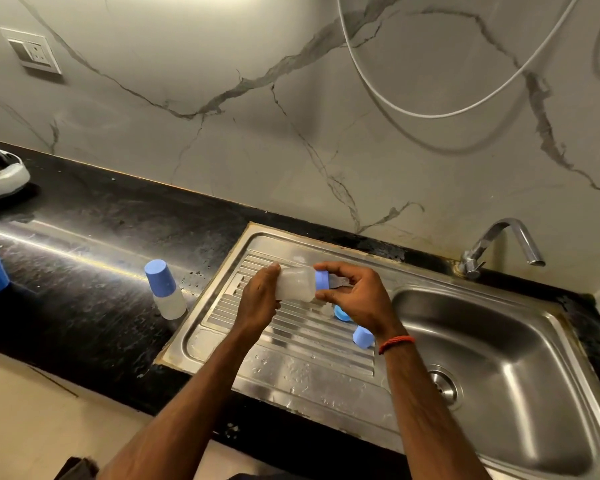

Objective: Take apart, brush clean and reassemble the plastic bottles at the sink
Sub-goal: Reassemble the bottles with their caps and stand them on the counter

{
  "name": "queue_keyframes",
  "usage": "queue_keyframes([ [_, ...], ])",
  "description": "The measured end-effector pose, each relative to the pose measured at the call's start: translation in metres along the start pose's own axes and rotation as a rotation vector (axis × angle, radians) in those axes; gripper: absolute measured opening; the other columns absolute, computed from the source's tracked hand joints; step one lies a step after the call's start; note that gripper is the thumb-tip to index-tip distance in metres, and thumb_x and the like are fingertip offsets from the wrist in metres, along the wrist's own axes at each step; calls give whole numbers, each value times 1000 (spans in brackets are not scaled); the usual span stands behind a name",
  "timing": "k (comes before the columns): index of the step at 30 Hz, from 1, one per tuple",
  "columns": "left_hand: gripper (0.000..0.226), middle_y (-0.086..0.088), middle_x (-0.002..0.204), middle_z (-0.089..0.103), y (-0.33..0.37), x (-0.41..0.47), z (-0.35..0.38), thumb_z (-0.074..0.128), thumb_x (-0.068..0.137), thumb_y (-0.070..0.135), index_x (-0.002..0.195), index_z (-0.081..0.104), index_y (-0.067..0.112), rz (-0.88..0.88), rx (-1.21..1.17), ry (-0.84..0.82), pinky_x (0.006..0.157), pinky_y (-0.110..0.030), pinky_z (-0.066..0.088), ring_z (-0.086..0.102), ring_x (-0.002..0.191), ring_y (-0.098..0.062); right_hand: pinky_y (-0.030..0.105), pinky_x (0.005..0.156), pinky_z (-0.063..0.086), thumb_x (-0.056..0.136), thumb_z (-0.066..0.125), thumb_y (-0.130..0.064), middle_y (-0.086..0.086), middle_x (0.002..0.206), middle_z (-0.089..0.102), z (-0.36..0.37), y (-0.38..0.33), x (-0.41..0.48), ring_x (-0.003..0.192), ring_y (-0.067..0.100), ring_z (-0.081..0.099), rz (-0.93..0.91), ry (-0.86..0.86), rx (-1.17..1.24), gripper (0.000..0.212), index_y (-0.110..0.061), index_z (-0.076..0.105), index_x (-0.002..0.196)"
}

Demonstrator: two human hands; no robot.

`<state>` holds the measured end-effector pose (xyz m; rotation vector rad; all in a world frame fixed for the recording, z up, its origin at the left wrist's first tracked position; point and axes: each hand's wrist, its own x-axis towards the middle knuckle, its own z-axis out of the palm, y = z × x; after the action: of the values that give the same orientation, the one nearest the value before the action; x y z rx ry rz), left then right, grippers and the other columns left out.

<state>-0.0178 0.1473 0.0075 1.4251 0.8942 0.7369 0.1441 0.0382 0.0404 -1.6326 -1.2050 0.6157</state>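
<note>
Your left hand (260, 299) grips the bottle (297, 284), right hand (357, 299) pinches its blue collar (321, 280); probably dismantling, so twist it free next.

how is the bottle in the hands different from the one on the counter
The held bottle lies sideways, gripped by the left hand and right hand; the counter bottle stands upright, untouched, on the black counter. The held bottle shows a bare teat and blue ring; the counter bottle wears a blue cap. Both have cloudy clear bodies.
</note>
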Motion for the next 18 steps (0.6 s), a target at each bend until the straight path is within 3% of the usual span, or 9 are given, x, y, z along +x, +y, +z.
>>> queue_keyframes([
  [4, 34, -3, 107, 54, 4, -5, -1, 37, 107, 44, 117, 46, 13, 115, 5, -133, 61, -15, 49, 59, 86, -14, 9, 73, 52, 84, 77, -13, -3, 110, 71, -4, -2, -3, 91, -5, 68, 41, 36, 32, 42, -18, 66, 124],
  [10, 66, 1, 128, 56, -3, -1, -11, 61, 83, 64, 132, 51, 21, 130, -79, -226, 80, -27, 57, 63, 110, -16, 7, 64, 50, 86, 74, -10, 1, 101, 70, -5, 0, -6, 80, -8, 67, 67, 78, 29, 40, -8, 65, 124],
  [12, 72, -3, 132, 55, -6, 0, -12, 69, 79, 64, 134, 50, 20, 124, -112, -226, 88, -34, 58, 61, 117, -24, 10, 66, 52, 85, 75, -11, 3, 103, 72, -5, 1, -6, 81, -4, 69, 57, 84, 30, 37, -10, 67, 122],
  [15, 68, -3, 130, 57, -3, -2, -6, 73, 76, 59, 130, 53, 22, 124, -177, -185, 88, -36, 59, 63, 117, -24, 28, 79, 61, 84, 76, -17, 6, 109, 74, -10, 6, -5, 92, 15, 73, 84, 69, 127, 35, -20, 68, 118],
  [18, 47, -7, 129, 57, -4, -4, 3, 67, 90, 48, 128, 53, 24, 107, -182, -119, 83, -34, 60, 64, 114, -27, 27, 90, 57, 82, 72, -41, -4, 116, 72, -18, 16, 0, 105, 10, 68, 129, 45, 91, 59, -28, 57, 137],
])
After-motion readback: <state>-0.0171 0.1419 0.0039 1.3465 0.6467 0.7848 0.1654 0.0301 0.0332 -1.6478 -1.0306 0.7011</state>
